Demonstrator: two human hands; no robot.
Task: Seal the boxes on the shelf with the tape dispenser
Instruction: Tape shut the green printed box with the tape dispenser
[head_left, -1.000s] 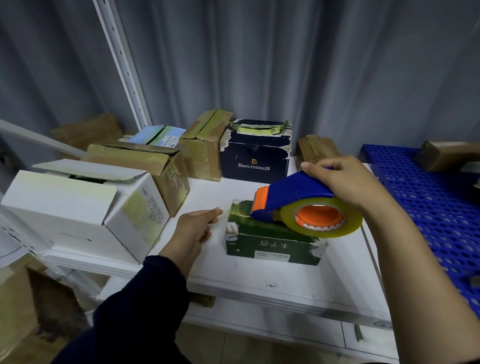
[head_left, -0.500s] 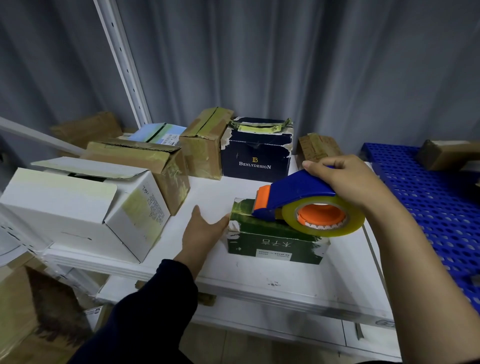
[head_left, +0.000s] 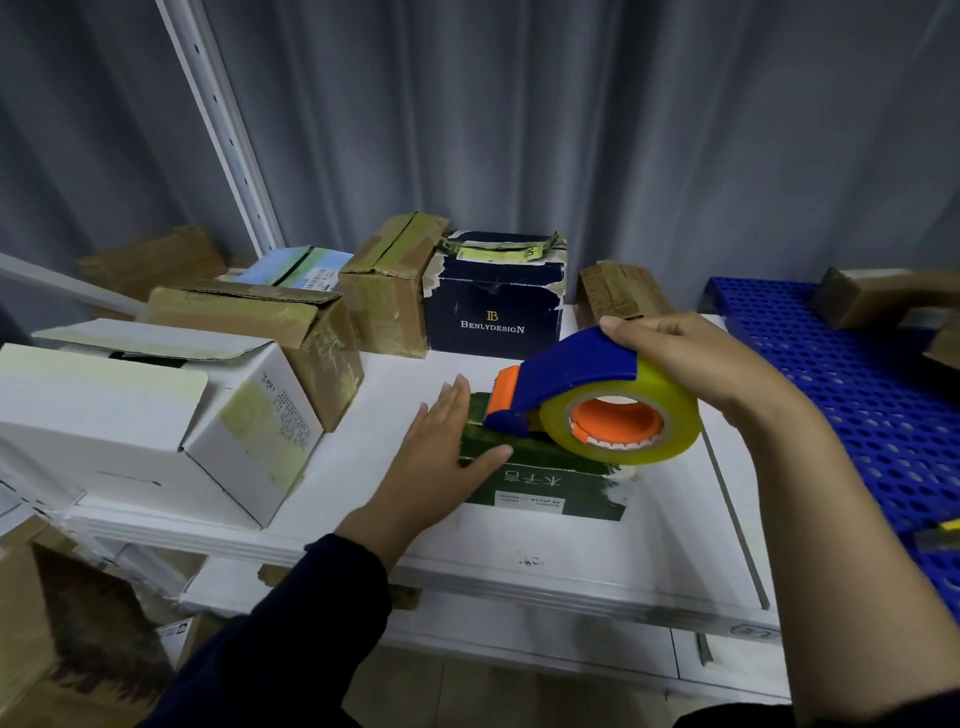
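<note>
The green box (head_left: 545, 488) lies on the shelf (head_left: 519, 561). Its long axis runs from the left hand (head_left: 441, 457), whose straight fingers are pressed flat against one end, towards the right hand (head_left: 691, 364). The tape dispenser (head_left: 587, 395) is gripped by the right fingers, with its blade end set on the box top just beside the left fingers. A pull away from them seems called for.

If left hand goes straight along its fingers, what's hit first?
Probably the navy box at the back of the shelf. The left hand lies against the green box, with bare shelf ahead. Depth is unclear.
</note>
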